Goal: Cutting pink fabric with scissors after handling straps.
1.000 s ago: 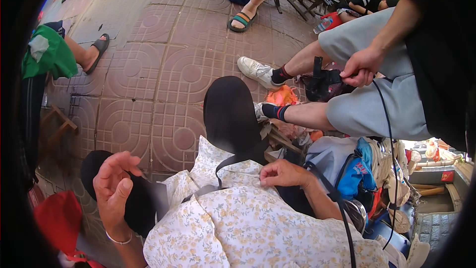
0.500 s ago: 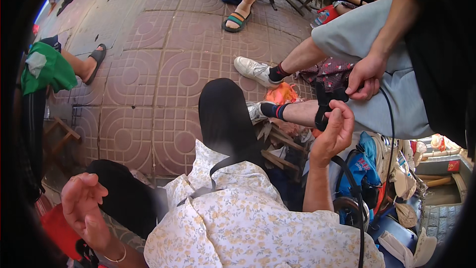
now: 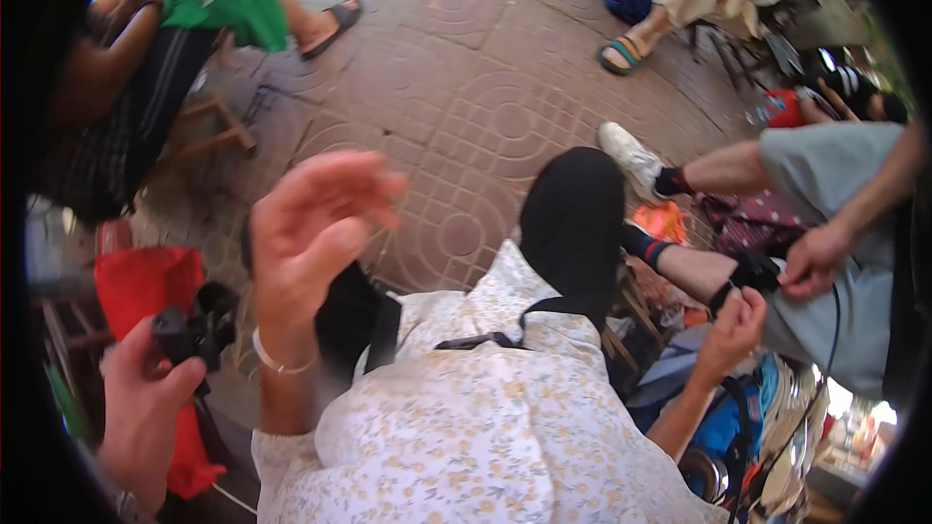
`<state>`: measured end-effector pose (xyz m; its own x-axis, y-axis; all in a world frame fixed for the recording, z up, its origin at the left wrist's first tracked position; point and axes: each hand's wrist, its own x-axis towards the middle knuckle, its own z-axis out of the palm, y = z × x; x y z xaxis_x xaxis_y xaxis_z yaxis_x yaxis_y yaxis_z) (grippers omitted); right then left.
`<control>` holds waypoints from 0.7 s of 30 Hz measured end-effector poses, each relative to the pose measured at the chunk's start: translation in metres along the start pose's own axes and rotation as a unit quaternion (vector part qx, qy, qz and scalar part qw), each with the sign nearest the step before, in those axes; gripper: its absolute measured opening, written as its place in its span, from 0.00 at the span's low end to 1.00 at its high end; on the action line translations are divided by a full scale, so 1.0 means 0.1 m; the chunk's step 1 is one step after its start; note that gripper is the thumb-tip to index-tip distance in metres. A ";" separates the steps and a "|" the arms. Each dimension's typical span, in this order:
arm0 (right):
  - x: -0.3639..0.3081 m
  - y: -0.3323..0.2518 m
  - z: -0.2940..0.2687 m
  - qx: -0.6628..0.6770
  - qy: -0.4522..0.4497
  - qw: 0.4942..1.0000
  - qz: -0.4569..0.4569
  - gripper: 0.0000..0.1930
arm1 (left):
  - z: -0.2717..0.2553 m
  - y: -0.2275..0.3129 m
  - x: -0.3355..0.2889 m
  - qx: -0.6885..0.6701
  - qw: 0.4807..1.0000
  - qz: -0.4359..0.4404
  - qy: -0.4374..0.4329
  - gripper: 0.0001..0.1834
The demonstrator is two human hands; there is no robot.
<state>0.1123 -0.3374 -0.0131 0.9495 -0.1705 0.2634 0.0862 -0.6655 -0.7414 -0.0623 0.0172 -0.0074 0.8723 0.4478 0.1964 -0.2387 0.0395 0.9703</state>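
Note:
My left hand (image 3: 320, 223), with a pale bracelet on its wrist, is raised over my lap. Its fingers are loosely curved and apart, with nothing in them. On the right, my right hand (image 3: 735, 328) has its fingertips pinched together beside a black strapped item (image 3: 753, 274) near another person's knee. Whatever is between my fingertips is too small to make out. That person's hand (image 3: 815, 257) is at the other side of the black item, near a small whitish piece. A black cable (image 3: 836, 320) runs down past their leg.
At lower left, a different person's hand (image 3: 146, 398) grips a small black device (image 3: 177, 335) beside a red bag (image 3: 146, 286). A wooden stool (image 3: 218, 126) stands beyond it. A blue bag (image 3: 723, 417) lies by my right arm. Seated people's legs surround the paved floor (image 3: 485, 126).
The view has swung left. My left hand has risen from low at the left to over my lap. A hand with a black device has come into view. My right fingertips have closed together.

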 end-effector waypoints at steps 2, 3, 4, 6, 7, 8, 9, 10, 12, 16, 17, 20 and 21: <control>0.14 0.18 -0.06 0.005 -0.004 1.000 -0.026 0.15 | 0.15 -0.04 0.13 -0.067 0.997 -0.030 -0.018 0.19; 0.13 0.10 -0.08 0.028 0.007 0.999 -0.032 0.14 | 0.21 -0.12 0.22 -0.019 0.998 -0.019 -0.063 0.17; 0.18 0.16 0.00 0.046 0.004 0.998 -0.039 0.15 | 0.29 -0.11 0.23 0.014 0.997 -0.004 -0.080 0.16; 0.23 0.03 0.11 0.093 -0.059 0.993 0.031 0.18 | 0.44 -0.18 0.23 0.030 0.994 -0.015 -0.106 0.15; 0.26 -0.01 0.16 0.152 -0.084 0.984 0.035 0.18 | 0.49 -0.23 0.22 0.036 0.995 -0.012 -0.089 0.15; 0.29 -0.05 0.16 0.206 -0.099 0.972 0.047 0.18 | 0.54 -0.26 0.25 0.028 0.994 -0.006 -0.109 0.15; 0.33 -0.09 0.16 0.262 -0.114 0.957 0.058 0.18 | 0.58 -0.38 0.27 0.017 0.991 0.003 -0.133 0.15; 0.36 -0.14 0.20 0.330 -0.145 0.930 0.076 0.18 | 0.60 -0.36 0.26 0.021 0.991 0.004 -0.132 0.15; 0.44 -0.22 0.24 0.442 -0.196 0.868 0.114 0.19 | 0.67 -0.37 0.28 0.030 0.992 0.010 -0.124 0.15; 0.41 -0.42 0.39 0.550 -0.256 0.781 0.149 0.20 | 0.72 -0.26 0.25 0.073 0.989 0.012 -0.126 0.17; 0.34 -0.54 0.46 0.570 -0.218 0.770 0.186 0.20 | 0.72 -0.21 0.24 0.059 0.991 0.013 -0.116 0.17; 0.29 -0.47 0.59 0.609 -0.226 0.728 0.218 0.22 | 0.66 -0.13 0.18 0.053 0.994 0.006 -0.100 0.19; 0.27 -0.47 0.61 0.588 -0.227 0.753 0.186 0.23 | 0.66 -0.13 0.21 0.048 0.994 0.000 -0.101 0.19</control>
<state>0.1522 -0.2666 -0.0086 0.9565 0.2574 -0.1376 -0.2567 0.5178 -0.8161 -0.0128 -0.0334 -0.0068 0.9422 0.2598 0.2116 -0.2057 -0.0500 0.9773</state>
